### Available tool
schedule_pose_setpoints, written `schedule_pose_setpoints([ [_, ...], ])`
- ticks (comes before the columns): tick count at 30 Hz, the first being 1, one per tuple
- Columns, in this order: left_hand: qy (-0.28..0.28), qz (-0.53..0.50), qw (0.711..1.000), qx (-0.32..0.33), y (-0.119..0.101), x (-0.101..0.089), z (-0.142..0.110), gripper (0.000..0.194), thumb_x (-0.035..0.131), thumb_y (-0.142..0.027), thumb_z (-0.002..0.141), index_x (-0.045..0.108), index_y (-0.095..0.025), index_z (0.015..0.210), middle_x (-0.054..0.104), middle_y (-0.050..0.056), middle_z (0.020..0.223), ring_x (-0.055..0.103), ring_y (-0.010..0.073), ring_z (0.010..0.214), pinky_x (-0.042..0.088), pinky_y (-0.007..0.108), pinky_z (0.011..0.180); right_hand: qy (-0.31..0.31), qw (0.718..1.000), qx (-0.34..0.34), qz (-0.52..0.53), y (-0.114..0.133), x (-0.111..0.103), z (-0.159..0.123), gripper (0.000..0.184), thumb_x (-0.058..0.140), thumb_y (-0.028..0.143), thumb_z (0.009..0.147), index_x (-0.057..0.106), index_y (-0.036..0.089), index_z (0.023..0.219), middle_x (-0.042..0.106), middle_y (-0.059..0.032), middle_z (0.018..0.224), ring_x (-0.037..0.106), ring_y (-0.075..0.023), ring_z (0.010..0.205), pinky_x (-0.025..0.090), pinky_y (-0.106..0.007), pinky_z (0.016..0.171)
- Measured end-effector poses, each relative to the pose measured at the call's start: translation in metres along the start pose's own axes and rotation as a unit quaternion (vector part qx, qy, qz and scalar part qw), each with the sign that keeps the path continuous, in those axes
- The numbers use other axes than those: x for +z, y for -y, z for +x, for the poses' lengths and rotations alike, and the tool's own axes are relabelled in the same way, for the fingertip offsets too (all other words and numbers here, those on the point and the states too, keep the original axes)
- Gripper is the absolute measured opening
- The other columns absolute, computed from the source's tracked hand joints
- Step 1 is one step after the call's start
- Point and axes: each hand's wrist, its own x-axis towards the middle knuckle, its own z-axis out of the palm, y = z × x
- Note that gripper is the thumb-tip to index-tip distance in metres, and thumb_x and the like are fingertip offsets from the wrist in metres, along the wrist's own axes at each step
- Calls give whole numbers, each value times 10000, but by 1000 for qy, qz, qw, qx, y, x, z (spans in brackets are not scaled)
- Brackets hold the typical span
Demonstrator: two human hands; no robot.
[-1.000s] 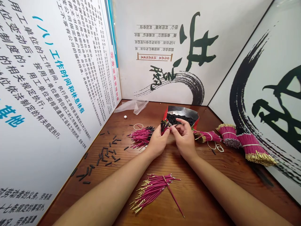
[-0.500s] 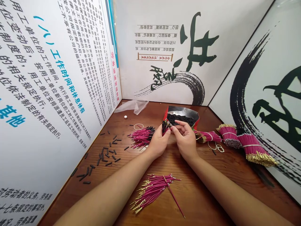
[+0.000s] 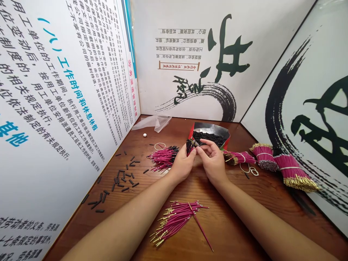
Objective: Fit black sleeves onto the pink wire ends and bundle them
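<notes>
My left hand (image 3: 182,164) is closed around a small bunch of pink wires with black sleeves (image 3: 189,146) on their upper ends. My right hand (image 3: 212,158) pinches a small black sleeve at the top of that bunch, thumb and fingertips pressed together. Both hands meet just in front of a tray of black sleeves (image 3: 210,137). A pile of sleeved pink wires (image 3: 164,157) lies to the left of my left hand. Loose pink wires with gold tips (image 3: 176,219) lie on the wooden table (image 3: 239,217) between my forearms.
Black sleeves (image 3: 119,181) are scattered on the left. Bundled pink wires (image 3: 290,170) held by rubber bands lie at the right, with loose rubber bands (image 3: 251,169) beside them. A clear plastic bag (image 3: 154,122) lies at the back. Printed boards wall in the table on three sides.
My right hand's fingertips have shifted slightly left toward the top of the bunch. My left hand has stayed almost still.
</notes>
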Motion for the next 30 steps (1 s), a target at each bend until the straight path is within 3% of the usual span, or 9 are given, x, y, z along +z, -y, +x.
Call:
schedule_pose_setpoints([
  [5,-19,-27,999,-38,0,0,0,193,676,-323,823,604,-173,921,621,20,797,584,168,822,476,279,775,6,1000,6,-3,-1,0,0,381,741,396,748,606,215,1055,670,-12,803,634,-171,763,518,-316,720],
  [11,-27,-58,993,-97,-7,2,-3,189,674,-304,811,550,-183,886,456,-54,609,456,96,573,384,204,563,18,1000,24,-2,-3,-1,0,335,710,394,751,603,209,1009,628,-8,799,590,-161,735,494,-305,685],
  [16,-11,-91,987,-130,-18,2,-5,126,590,-216,784,478,-189,834,360,-91,549,291,45,442,264,178,464,48,998,47,5,-4,0,-1,323,685,390,756,581,208,1002,603,4,770,579,-155,684,466,-286,612],
  [21,22,-118,981,-154,-20,-1,-4,171,473,-179,664,413,-206,821,310,-112,496,157,34,385,129,178,403,57,997,61,5,-3,0,-1,325,683,385,748,572,206,996,597,11,747,559,-143,647,444,-269,566],
  [30,34,-132,981,-136,-22,-1,-6,272,431,-179,569,387,-217,835,363,-99,521,177,40,385,115,176,401,98,994,53,6,-1,-1,0,164,634,288,711,584,213,848,598,21,716,515,-122,606,415,-254,552],
])
